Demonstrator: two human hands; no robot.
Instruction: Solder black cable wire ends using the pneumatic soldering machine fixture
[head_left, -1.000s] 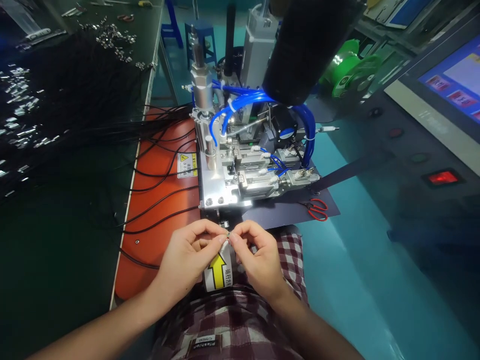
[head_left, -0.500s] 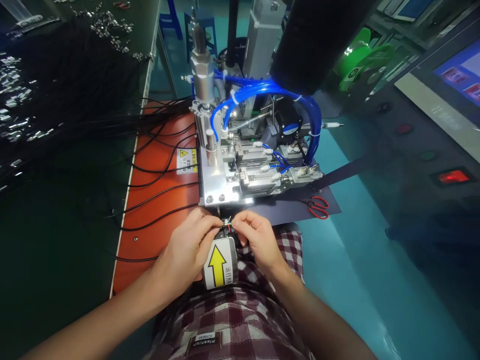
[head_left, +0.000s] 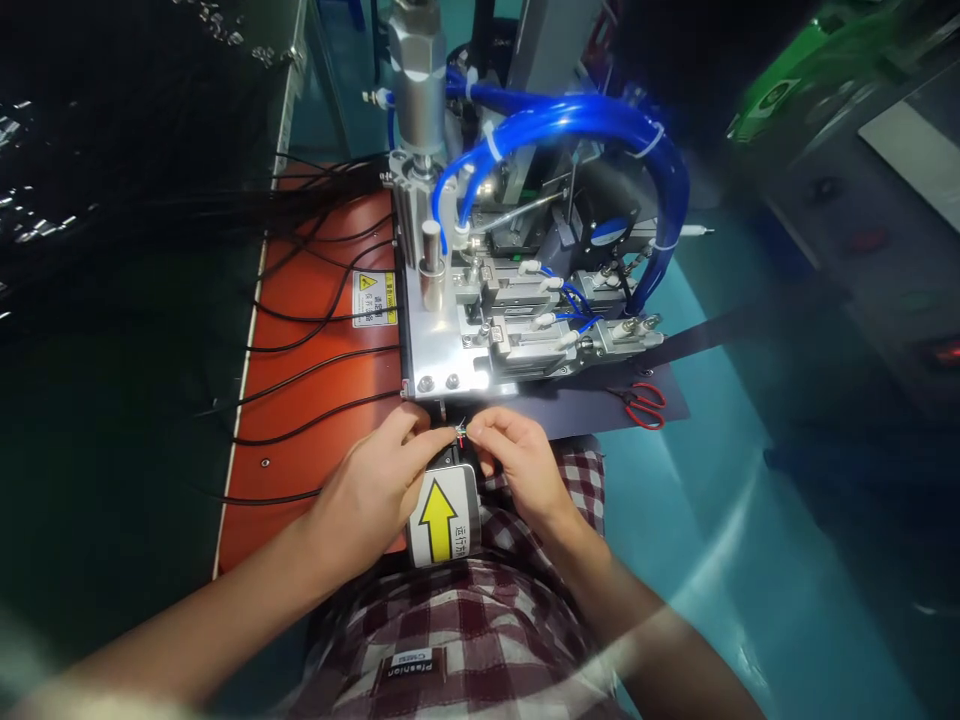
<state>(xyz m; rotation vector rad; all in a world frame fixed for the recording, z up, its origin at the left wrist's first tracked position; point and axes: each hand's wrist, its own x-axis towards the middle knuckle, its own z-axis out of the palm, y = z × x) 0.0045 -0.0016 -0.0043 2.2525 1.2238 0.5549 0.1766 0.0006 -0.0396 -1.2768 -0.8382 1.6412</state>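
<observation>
Thin coloured wire ends [head_left: 461, 433] show between my two hands, just in front of the metal machine [head_left: 442, 350]. My left hand [head_left: 386, 470] has its thumb and finger pressed together at the left side of the wires. On the right side, the fingertips of my right hand [head_left: 517, 455] pinch the same small wires. Below the fingertips is a white label with a yellow arrow [head_left: 439, 520]. Black cables [head_left: 322, 435] run across the orange surface [head_left: 300, 400] from the left.
Red-handled scissors [head_left: 646, 405] lie on the dark mat right of the machine. Thick blue hoses [head_left: 570, 115] arch over the machine. A dark heap of cables with shiny ends [head_left: 37, 200] fills the left. A green reel [head_left: 776, 95] is at upper right.
The view has shifted, and the machine looks larger and closer. My left thumb has moved over the wires, and both hands remain together at the same spot before the machine.
</observation>
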